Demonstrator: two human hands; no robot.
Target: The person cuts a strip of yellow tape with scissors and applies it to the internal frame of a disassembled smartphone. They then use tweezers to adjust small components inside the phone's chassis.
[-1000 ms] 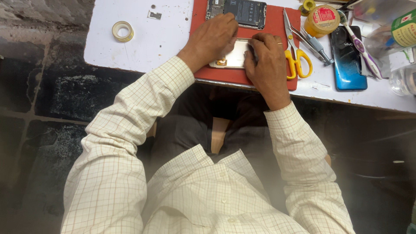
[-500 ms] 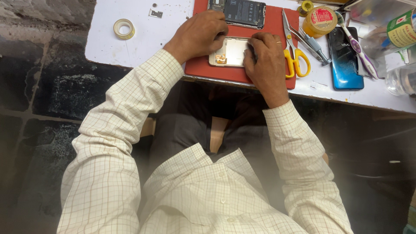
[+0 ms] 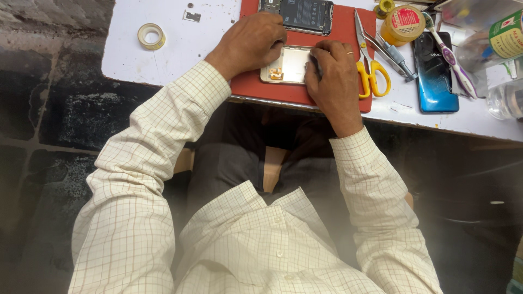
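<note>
Nearest, just above frame centre, the right hand (image 3: 333, 73) clamps the right end of the pale phone shell (image 3: 290, 64) on the red mat (image 3: 261, 90), its long axis left-right, while the left hand (image 3: 251, 42) curls over its upper-left corner.

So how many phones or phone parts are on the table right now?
3: a pale back cover under both hands on the red mat, an opened phone body above it, and a blue phone to the right. Others may be hidden.
</note>
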